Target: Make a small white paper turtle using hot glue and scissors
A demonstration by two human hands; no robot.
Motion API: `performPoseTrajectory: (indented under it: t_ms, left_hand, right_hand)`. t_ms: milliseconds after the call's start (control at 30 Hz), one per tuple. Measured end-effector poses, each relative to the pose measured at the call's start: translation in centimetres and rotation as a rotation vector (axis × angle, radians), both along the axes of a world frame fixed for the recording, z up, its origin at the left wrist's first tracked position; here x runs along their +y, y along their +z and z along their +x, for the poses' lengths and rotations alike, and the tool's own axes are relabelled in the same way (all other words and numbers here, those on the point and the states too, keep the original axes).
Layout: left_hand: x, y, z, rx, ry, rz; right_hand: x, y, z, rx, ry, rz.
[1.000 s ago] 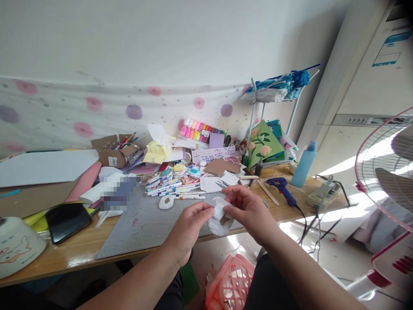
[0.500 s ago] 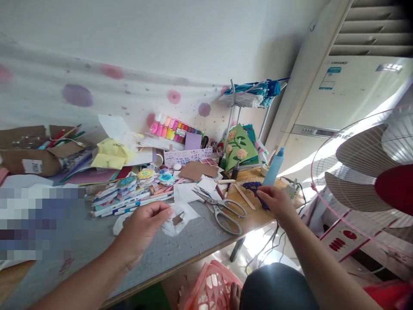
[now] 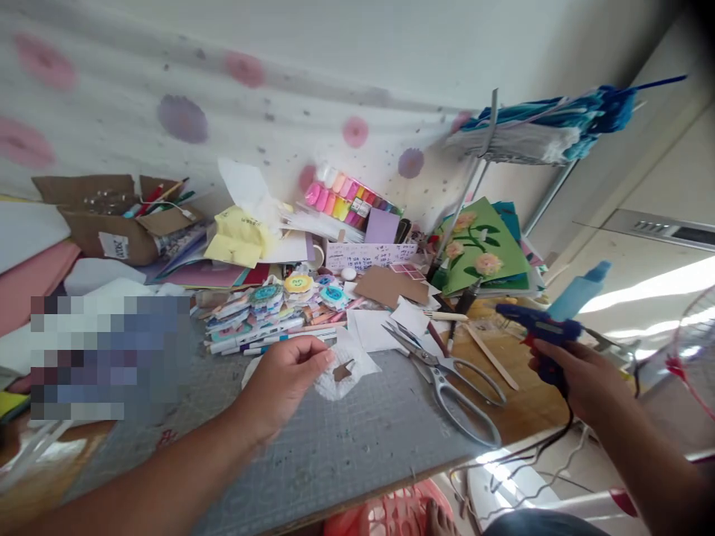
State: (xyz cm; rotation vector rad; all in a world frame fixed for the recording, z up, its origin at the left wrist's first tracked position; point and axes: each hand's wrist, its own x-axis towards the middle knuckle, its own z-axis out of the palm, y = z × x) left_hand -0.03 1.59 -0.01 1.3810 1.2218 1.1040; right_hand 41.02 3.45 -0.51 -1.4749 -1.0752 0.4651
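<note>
My left hand (image 3: 284, 380) rests on the grey cutting mat (image 3: 346, 439), its fingers pinched on the edge of a white fuzzy piece (image 3: 347, 370) that has a small brown cut-out on it. My right hand (image 3: 570, 372) is lifted off the table at the right, closed round the handle of a blue glue gun (image 3: 537, 327) whose black cord hangs down. The gun's nozzle points left, above the wooden table. Silver scissors (image 3: 452, 387) lie on the mat's edge between my two hands.
Markers and round stickers (image 3: 279, 313) lie behind the mat. A cardboard box (image 3: 112, 223), a paint set (image 3: 349, 202), a green flower card (image 3: 480, 253), wooden sticks (image 3: 491, 356) and a blue bottle (image 3: 575, 298) crowd the back. A pink basket (image 3: 385, 517) sits under the table.
My right hand let go of the white piece, reached right, and has picked up the glue gun. My left hand laid the white piece on the mat. The view swung closer.
</note>
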Motion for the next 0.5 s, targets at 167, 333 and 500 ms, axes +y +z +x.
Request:
performPoseTrajectory:
  t_ms: [167, 333, 500]
  left_hand:
    - [-0.6, -0.1, -0.3, 0.091, 0.037, 0.06]
    - [-0.7, 0.1, 0.0, 0.102, 0.11, 0.048]
    - [-0.4, 0.0, 0.0, 0.15, 0.163, 0.033]
  right_hand:
    - [-1.2, 2.0, -7.2, 0.077, 0.334, -0.091]
    - [-2.1, 2.6, -13.5, -0.313, 0.663, -0.037]
    - [-1.7, 2.7, -16.1, -0.621, 0.835, 0.076]
